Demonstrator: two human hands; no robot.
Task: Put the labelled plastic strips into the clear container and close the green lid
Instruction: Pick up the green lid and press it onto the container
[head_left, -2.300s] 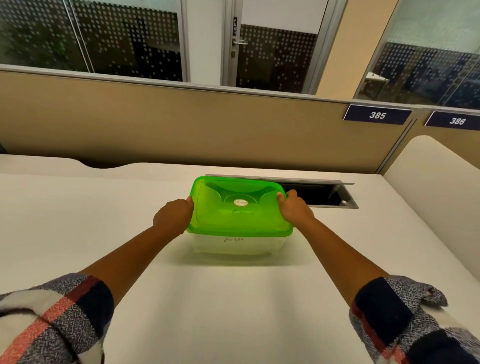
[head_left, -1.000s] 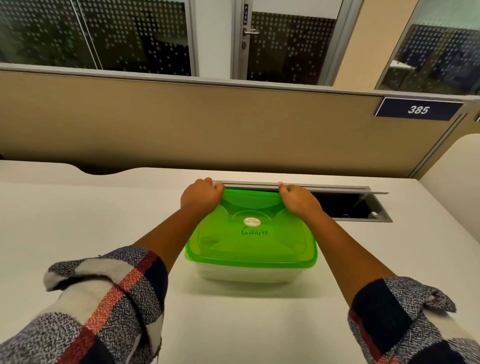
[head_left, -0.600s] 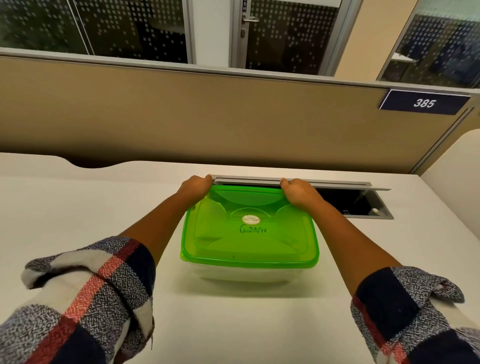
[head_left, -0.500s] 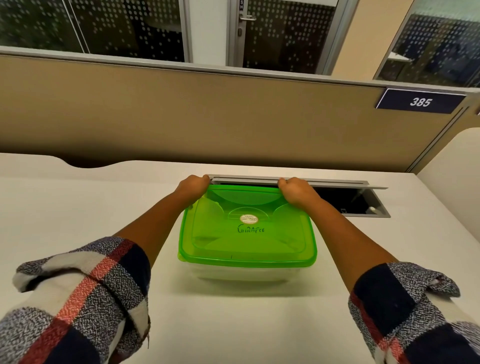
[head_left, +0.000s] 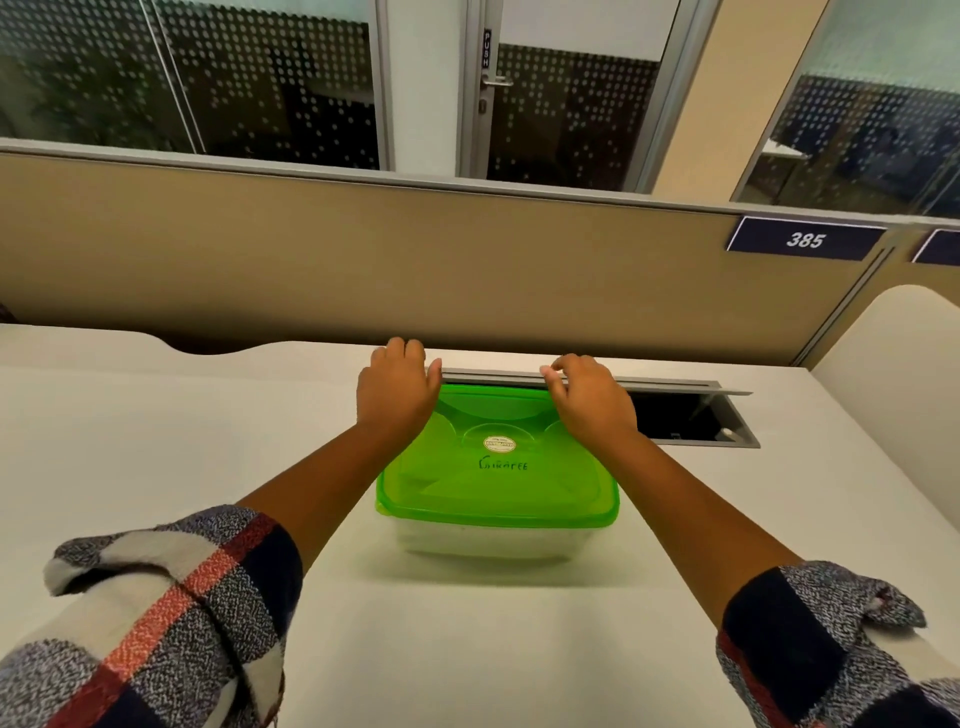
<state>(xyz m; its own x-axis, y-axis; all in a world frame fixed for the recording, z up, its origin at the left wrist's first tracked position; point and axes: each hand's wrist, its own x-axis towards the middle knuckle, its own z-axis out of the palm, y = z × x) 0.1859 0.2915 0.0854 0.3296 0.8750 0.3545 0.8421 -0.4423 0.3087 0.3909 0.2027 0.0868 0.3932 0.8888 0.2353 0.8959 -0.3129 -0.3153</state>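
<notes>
The green lid (head_left: 498, 483), with a round sticker and handwritten word on top, sits flat on the clear container (head_left: 483, 540) in the middle of the white desk. My left hand (head_left: 397, 395) lies palm-down over the lid's far left corner, fingers stretched out and apart. My right hand (head_left: 592, 402) hovers over the far right corner with loosely bent, separated fingers. Neither hand grips anything. The labelled strips cannot be made out through the cloudy container wall.
Just behind the container an open cable hatch (head_left: 691, 421) with a raised metal flap is set into the white desk (head_left: 156, 441). A tan partition (head_left: 363, 260) with a sign 385 (head_left: 805, 240) closes off the far edge. A curved white divider stands at right.
Both hands went from the lid's sides to its far corners. They gripped those corners, and now the fingers have loosened and spread. The container stays put.
</notes>
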